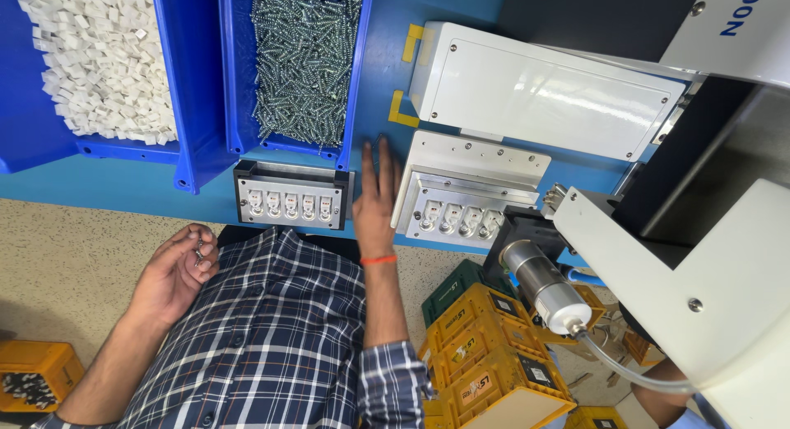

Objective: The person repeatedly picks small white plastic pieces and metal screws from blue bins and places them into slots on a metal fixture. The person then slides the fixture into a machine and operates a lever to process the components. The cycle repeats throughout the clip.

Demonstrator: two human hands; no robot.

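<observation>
Blue table (148, 186) across the far half of the head view, speckled floor (66, 248) along the near edge, yellow crates (485, 363) stacked below on the right. At far left, a blue bin (123, 149) heaped with small white pieces; just right of it, a second blue bin (234, 108) full of screws. Near those, a dark fixture (292, 200) seating a row of five white parts; further right, a silver fixture (461, 211) with a similar row, tucked under a white machine (683, 264) with a metal cylinder (543, 285) and hose. Left hand (169, 277) off the table edge, over the floor, cupped and loosely curled round a few small screws (198, 249) at the fingertips. Right hand (374, 207) flat and released, fingers stretched out, holding nothing, lying on the table between the two fixtures and just short of the screw bin. Likely trouble: with so loose a cup, and with nothing but floor beneath, a slight tilt of the left palm could spill screws out of reach. Also a risk on the right: open fingers close beside the silver fixture could nudge it out of line or be pinched if the machine above moves. A checked sleeve (395, 380) dragging along the edge could likewise knock the dark fixture and unseat its white parts.
</observation>
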